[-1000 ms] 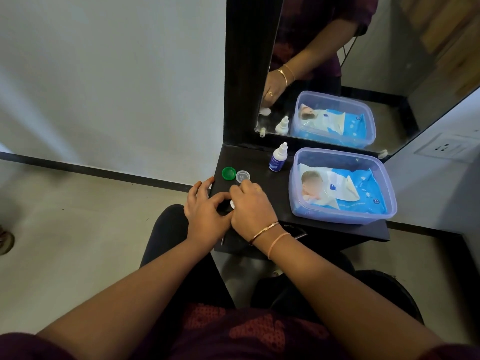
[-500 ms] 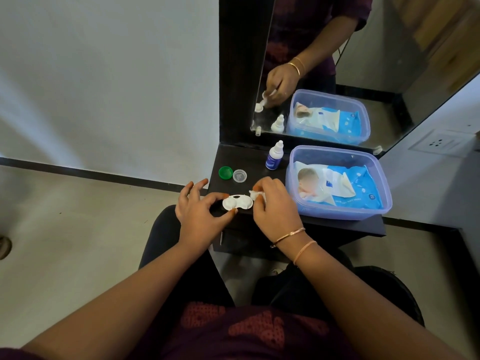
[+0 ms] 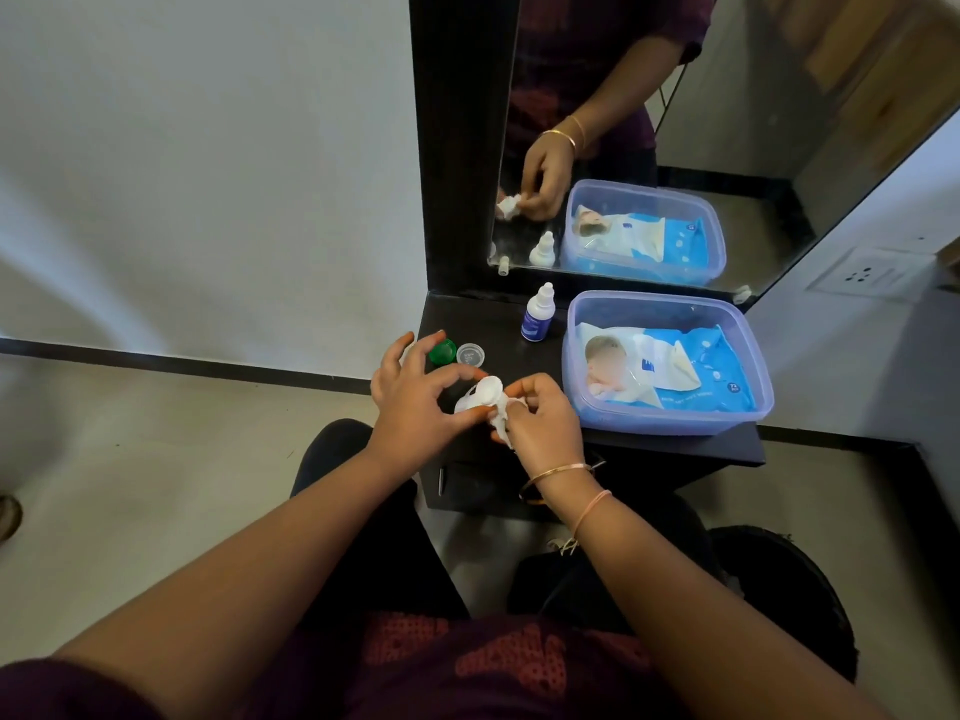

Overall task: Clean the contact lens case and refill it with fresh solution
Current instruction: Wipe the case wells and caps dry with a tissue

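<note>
Two hands meet over the front edge of a dark shelf (image 3: 488, 319). Furthest left, the left hand (image 3: 415, 402) pinches the white contact lens case (image 3: 480, 394) between thumb and forefinger, with its other fingers fanned upward and free. Just beyond those fingertips a green cap (image 3: 442, 351) lies on the shelf, and a clear cap (image 3: 471, 354) sits right beside it. The case is held off the shelf and tilted, between the two hands, its right end meeting a crumpled white tissue (image 3: 501, 420). The right hand (image 3: 540, 418) has its fingers curled round that tissue and holds it against the case; two bangles (image 3: 561, 472) circle its wrist. Further back stands a small white and blue solution bottle (image 3: 537, 319), upright with its cap on, well apart from the hands. To its right is a clear plastic tub (image 3: 675, 420) holding a blue pack of wipes (image 3: 670, 366). A mirror (image 3: 727, 96) rises behind the shelf, and a wall socket (image 3: 862, 275) is at the far right.
</note>
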